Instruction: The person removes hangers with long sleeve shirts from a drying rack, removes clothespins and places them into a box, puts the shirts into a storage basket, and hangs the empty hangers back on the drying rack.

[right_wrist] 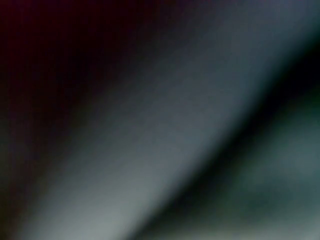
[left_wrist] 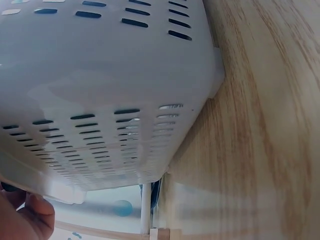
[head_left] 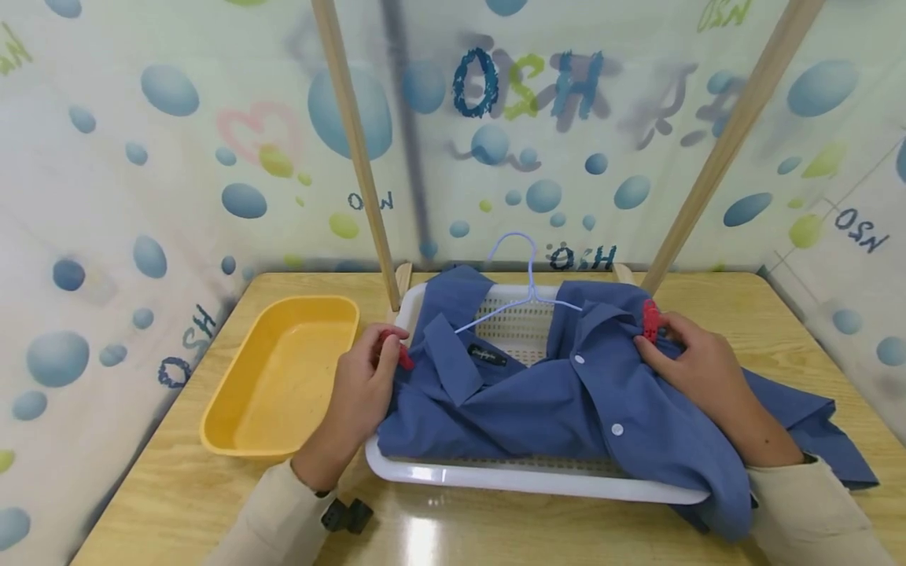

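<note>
A blue button-up shirt (head_left: 510,417) lies over a white slotted basket (head_left: 495,478), with a light purple hanger (head_left: 532,292) inside its shoulders and the hook rising above the collar. My left hand (head_left: 357,385) pinches a red clothespin (head_left: 405,358) at the shirt's left shoulder. At the opposite shoulder, my right hand (head_left: 701,365) holds another red clothespin (head_left: 650,320) upright between thumb and fingers. In the left wrist view, fingertips (left_wrist: 37,210) show below the basket's side (left_wrist: 100,65). The right wrist view is a dark blur.
To the left stands a yellow basin (head_left: 279,377) on the wooden table (head_left: 163,487). Two wooden poles (head_left: 357,149) rise behind the basket, one on each side. A sleeve (head_left: 814,424) of the shirt spreads over the table at right. A patterned curtain (head_left: 453,196) closes off the back.
</note>
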`<state>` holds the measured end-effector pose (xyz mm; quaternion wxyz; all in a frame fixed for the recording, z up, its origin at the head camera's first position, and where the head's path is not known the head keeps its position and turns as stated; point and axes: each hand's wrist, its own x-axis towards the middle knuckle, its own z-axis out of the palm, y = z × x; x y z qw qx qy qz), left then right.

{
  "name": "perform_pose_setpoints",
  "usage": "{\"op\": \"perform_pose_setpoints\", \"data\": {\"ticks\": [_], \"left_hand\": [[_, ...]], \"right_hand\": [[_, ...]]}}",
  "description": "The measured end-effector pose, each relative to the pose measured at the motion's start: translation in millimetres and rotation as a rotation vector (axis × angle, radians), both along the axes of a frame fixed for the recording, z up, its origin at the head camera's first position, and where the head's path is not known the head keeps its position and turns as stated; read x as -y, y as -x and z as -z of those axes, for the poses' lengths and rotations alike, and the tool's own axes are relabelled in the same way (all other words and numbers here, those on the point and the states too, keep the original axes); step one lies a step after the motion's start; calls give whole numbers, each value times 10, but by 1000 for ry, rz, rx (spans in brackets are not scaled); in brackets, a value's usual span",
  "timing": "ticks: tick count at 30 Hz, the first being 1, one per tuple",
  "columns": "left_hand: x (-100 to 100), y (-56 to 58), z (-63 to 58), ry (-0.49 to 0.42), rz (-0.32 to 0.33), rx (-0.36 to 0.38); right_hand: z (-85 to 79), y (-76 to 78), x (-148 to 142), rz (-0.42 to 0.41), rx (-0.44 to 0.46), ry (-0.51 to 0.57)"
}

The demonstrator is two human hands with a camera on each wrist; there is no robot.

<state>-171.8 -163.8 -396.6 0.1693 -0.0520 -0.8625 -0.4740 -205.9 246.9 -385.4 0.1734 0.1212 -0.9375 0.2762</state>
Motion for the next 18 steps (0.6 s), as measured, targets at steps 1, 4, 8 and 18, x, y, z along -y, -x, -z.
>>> {"op": "perform_pose_setpoints", "data": {"ticks": [1, 4, 8, 18], "left_hand": [[3, 0, 4, 6, -1, -2], [8, 0, 10, 20, -2, -11], [11, 8, 8, 35, -4, -18], [0, -24, -23, 87, -36, 32]], "right_hand": [[0, 4, -1, -2, 1, -1], [-3, 6, -2, -3, 7, -4], [-14, 7, 1, -3, 8, 2], [-25, -3, 7, -6, 8, 4]]}}
